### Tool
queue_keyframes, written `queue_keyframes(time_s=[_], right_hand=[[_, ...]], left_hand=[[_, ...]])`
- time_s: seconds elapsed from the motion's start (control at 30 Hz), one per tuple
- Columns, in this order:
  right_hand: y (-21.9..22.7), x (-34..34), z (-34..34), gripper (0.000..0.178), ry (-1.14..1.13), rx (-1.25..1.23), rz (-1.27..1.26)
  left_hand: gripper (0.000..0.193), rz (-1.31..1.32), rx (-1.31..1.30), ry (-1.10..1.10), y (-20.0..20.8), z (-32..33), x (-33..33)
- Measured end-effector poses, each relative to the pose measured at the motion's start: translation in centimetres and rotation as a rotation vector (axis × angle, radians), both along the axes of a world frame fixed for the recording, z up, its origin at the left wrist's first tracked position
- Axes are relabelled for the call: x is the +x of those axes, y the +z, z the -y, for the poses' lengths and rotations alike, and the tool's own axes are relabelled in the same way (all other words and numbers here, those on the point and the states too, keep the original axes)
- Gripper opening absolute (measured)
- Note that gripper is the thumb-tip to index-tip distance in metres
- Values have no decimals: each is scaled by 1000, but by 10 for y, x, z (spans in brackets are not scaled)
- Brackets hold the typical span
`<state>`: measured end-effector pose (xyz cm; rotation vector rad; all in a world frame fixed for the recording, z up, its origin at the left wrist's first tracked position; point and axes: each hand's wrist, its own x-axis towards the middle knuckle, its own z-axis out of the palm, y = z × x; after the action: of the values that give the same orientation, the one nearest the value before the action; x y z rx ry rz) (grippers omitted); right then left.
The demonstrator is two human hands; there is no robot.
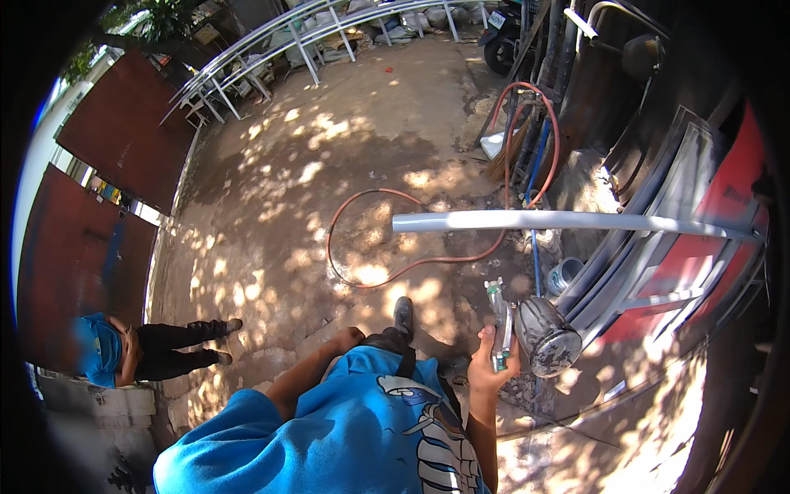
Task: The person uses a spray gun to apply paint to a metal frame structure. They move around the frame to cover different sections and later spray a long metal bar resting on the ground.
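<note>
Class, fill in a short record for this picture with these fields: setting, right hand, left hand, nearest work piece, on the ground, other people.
setting: sunlit dirt yard with dappled shade
right hand: right hand raised, gripping a spray gun with a metal cup at its side
left hand: left hand holds nothing, resting at the person's front
nearest work piece: grey pipe lying level across a leaning stack of frames
on the ground: looped red hose
other people: one bystander by the brown gate
</note>
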<state>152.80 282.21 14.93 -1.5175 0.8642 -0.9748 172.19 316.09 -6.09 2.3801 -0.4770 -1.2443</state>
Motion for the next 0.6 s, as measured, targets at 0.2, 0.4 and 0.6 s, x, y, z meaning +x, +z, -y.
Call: queue_keyframes(time_s=[0.2, 0.4, 0.6], right_hand=[[20, -2, -26, 31, 541, 193, 51], [1, -5, -43, 28, 409, -68, 65], [-41, -20, -20, 25, -140, -125, 41]], left_hand=[[37, -8, -16, 142, -4, -23, -15], [37, 4, -3, 163, 8, -9, -22], [38, 22, -1, 85, 29, 12, -22]])
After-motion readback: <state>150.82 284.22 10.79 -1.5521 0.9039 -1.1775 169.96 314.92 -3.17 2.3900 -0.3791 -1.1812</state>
